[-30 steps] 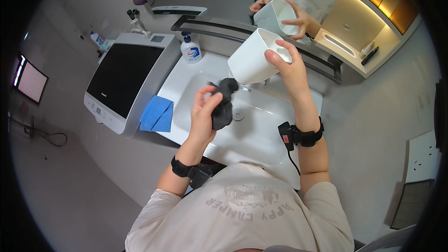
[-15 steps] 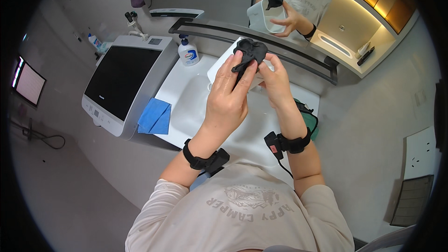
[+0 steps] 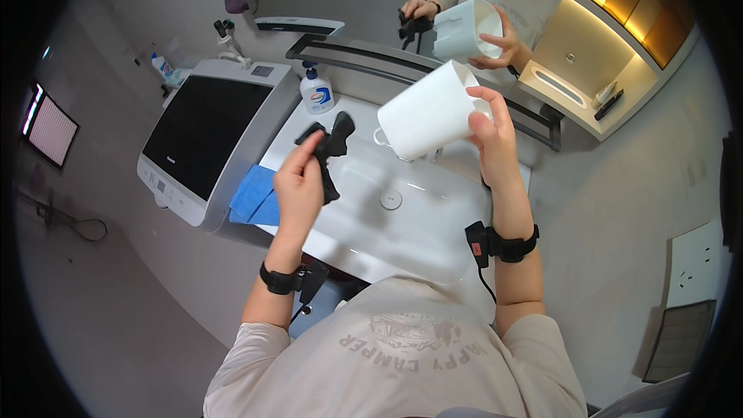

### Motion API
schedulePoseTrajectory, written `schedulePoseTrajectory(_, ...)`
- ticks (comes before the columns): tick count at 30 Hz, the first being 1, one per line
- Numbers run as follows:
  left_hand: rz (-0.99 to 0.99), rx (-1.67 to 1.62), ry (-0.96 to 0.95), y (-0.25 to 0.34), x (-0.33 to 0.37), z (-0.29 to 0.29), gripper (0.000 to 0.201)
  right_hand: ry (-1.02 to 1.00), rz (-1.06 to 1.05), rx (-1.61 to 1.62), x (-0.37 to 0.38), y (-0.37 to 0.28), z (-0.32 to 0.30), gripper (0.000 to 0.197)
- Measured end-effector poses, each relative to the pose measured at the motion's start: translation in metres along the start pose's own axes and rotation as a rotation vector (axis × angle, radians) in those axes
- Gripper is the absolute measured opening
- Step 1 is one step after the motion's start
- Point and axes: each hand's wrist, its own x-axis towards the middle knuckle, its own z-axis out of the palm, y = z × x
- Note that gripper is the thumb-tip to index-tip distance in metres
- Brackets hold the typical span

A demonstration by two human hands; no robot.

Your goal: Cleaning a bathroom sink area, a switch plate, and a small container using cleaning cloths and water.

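My left hand (image 3: pixel 300 190) pinches a crumpled black cloth (image 3: pixel 334 145) over the left side of the white sink (image 3: pixel 352 220). The cloth dangles down past the fingers. In my right hand (image 3: pixel 499 143) is a white plastic container (image 3: pixel 426 114), tilted on its side above the back of the sink. Its open end faces up and to the right, with the thumb at the rim. A small loop sticks out from its lower left end. The container and the cloth are apart. Beneath them the sink's round drain cover (image 3: pixel 391 200) shows.
A pump soap bottle (image 3: pixel 316 91) stands at the sink's back left corner. Left of it is a white washing machine (image 3: pixel 209 128) with a dark lid. A folded blue cloth (image 3: pixel 255 195) lies on the counter's left edge. A dark rail (image 3: pixel 364 62) runs along the mirror behind.
My left hand has moved down and left with the black cloth, away from the container. My right hand has shifted right, holding the container alone, now more fully in sight.
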Motion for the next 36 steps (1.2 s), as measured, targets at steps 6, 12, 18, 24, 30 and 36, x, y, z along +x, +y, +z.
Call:
schedulePoseTrajectory(6, 0.28, 0.016, -0.113, 0.069, -0.013, 0.015, 0.033, -0.266, -0.115, -0.037, -0.012, 0.007, -0.009, 0.085)
schedulePoseTrajectory(12, 0.498, 0.065, -0.423, 0.09, -0.015, 0.045, 0.047, -0.229, -0.275, -0.061, -0.021, -0.007, 0.002, 0.092)
schedulePoseTrajectory(18, 0.634, 0.258, -0.432, 0.062, -0.024, 0.026, 0.047, -0.079, -0.293, 0.105, -0.026, -0.016, -0.022, 0.106)
schedulePoseTrajectory(24, 0.208, 0.059, -0.098, 0.049, -0.015, 0.009, 0.038, -0.081, -0.235, 0.148, -0.026, -0.02, -0.028, 0.104)
schedulePoseTrajectory(30, 0.921, 0.287, -0.4, 0.105, -0.017, 0.038, 0.031, -0.222, -0.048, 0.005, -0.027, -0.022, -0.01, 0.102)
schedulePoseTrajectory(36, 1.08, 0.358, -0.358, 0.071, -0.039, 0.05, 0.014, -0.119, -0.17, 0.087, -0.029, -0.018, -0.017, 0.109)
